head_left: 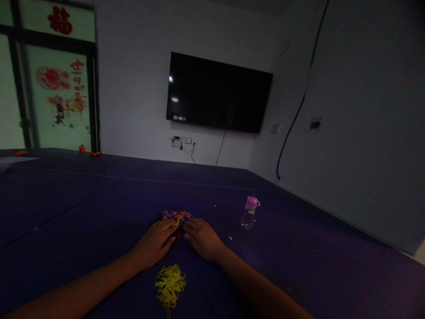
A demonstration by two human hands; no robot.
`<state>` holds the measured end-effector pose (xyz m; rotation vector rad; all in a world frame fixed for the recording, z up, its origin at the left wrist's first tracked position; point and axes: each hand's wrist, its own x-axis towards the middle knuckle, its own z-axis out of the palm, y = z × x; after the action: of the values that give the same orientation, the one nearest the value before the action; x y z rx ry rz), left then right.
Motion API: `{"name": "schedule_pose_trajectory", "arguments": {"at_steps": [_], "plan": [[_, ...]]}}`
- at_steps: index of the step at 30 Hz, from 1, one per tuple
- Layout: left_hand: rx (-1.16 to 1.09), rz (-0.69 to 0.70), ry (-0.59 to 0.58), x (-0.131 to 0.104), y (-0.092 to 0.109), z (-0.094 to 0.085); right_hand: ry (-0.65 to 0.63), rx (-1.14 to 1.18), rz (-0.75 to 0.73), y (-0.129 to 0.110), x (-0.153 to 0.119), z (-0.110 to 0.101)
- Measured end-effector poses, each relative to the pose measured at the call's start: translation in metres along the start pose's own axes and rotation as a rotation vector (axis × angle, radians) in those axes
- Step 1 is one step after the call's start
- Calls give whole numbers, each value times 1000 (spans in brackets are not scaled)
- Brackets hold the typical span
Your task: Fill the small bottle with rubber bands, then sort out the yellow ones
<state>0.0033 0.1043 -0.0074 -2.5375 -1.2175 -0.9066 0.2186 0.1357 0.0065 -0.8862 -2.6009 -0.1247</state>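
Note:
A mixed pile of colourful rubber bands (175, 215), with red, blue, pink, orange and yellow among them, lies on the purple surface. My left hand (157, 239) rests against its near left side, fingers stretched out and thumb apart. Close to those fingertips is a yellow band in the pile. From the right, my right hand (202, 238) touches the same pile, its fingers extended and thumb held away. Between my forearms, nearer to me, sits a separate heap of yellow rubber bands (170, 285). The fingers partly cover the mixed pile.
A clear bottle with a pink lid (248, 217) stands right of my right hand. Small white scraps dot the purple surface (299, 248). Beyond, a dark television (219, 93) hangs on the wall, and a black cable (292, 119) dangles at the right.

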Motion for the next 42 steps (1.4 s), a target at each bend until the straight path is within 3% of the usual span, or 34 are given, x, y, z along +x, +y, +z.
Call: {"name": "schedule_pose_trajectory", "arguments": {"at_steps": [5,28,35,42], "plan": [[-8,-1,23,-1,0,-1,-28,15,3,3,2,1],[-8,12,43,-1,-3,5,72,114,-40,5,5,6],[-7,24,39,-1,0,1,85,71,6,-3,2,0],[-2,17,40,0,2,-1,109,20,-42,-9,0,-3]]}}
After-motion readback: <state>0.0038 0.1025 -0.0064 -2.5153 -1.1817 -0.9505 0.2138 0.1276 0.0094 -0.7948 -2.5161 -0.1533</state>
